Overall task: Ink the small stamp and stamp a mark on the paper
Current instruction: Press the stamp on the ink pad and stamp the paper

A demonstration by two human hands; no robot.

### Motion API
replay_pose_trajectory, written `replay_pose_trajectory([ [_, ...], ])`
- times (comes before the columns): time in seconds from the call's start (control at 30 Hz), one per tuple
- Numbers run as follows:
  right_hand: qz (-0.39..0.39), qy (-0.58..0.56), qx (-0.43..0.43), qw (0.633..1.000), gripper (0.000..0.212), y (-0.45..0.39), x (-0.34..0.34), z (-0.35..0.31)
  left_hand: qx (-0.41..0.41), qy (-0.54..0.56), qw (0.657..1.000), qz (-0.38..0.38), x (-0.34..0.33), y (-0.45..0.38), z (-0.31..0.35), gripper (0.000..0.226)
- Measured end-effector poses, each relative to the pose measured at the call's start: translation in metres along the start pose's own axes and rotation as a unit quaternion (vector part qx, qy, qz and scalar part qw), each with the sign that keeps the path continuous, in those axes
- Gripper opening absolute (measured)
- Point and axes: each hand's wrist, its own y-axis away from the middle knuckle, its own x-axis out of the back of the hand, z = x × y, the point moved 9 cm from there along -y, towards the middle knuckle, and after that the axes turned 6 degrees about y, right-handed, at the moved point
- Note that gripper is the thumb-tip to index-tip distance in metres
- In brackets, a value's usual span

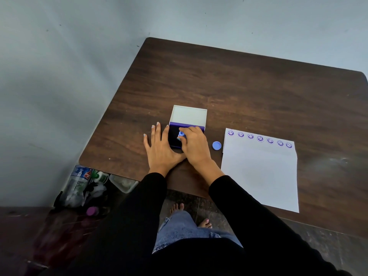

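The ink pad [175,137] sat open near the front edge of the dark wooden surface [239,86], its white lid [188,116] tipped back behind it and the dark pad face turned up. The right hand [194,145] reached over the ink pad from the front right, fingers curled and pinched on the small stamp [181,134], a pale blue piece that stood on the pad's dark face. Most of the stamp was covered by the fingers, so it seemed to be pressed into the ink, though the contact itself was not plain to see.

The left hand [159,148] lay flat on the surface against the left side of the ink pad, fingers spread wide and holding nothing, its thumb side touching the pad's edge.

Just right of the ink pad, apart from it, a round blue cap [216,145] lay on the surface. Further right of the ink pad lay the paper [258,172], a white sheet with a row of seven purple smiley marks [259,138] along its far edge; the rest of the sheet was blank.

Both arms wore black sleeves [235,198]. Left of the ink pad and below the surface's corner, plastic bottles [79,184] stood on the floor.
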Motion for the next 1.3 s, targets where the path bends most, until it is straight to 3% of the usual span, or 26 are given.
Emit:
replay_pose_trajectory([
  [0.4, -0.018, -0.004, -0.039, 0.999, 0.028, -0.007, -0.002, 0.006, 0.001, 0.005, 1.0, -0.012, -0.001, 0.0, -0.001, 0.108],
  [0.5, 0.039, -0.101, -0.109, 0.988, 0.026, -0.004, 0.012, 0.021, -0.002, 0.006, 1.0, -0.002, 0.003, 0.002, 0.002, 0.12],
  [0.6, 0.187, -0.291, -0.222, 0.912, 0.022, 0.013, 0.048, 0.06, -0.044, 0.007, 0.999, 0.025, 0.009, 0.011, 0.019, 0.117],
  [0.67, 0.285, -0.356, -0.28, 0.845, 0.02, 0.03, 0.072, 0.091, -0.091, 0.02, 0.995, 0.03, 0.006, 0.019, 0.048, 0.092],
  [0.77, 0.38, -0.358, -0.33, 0.787, 0.021, 0.054, 0.099, 0.131, -0.205, 0.0, 0.979, -0.009, -0.012, 0.028, 0.112, 0.053],
  [0.87, 0.403, -0.343, -0.394, 0.751, 0.025, 0.082, 0.1, 0.163, -0.276, -0.052, 0.957, -0.072, -0.036, 0.032, 0.152, 0.038],
  [0.97, 0.362, -0.332, -0.43, 0.757, 0.024, 0.097, 0.087, 0.181, -0.258, -0.072, 0.96, -0.082, -0.043, 0.029, 0.151, 0.033],
  [1.1, 0.322, -0.322, -0.413, 0.788, 0.023, 0.095, 0.081, 0.192, -0.222, -0.034, 0.973, -0.058, -0.035, 0.027, 0.137, 0.032],
  [1.17, 0.312, -0.32, -0.409, 0.795, 0.024, 0.093, 0.08, 0.194, -0.198, -0.021, 0.978, -0.062, -0.035, 0.018, 0.134, 0.042],
  [1.3, 0.306, -0.311, -0.41, 0.801, 0.023, 0.092, 0.079, 0.195, -0.174, -0.072, 0.97, -0.152, -0.058, -0.006, 0.142, 0.075],
])
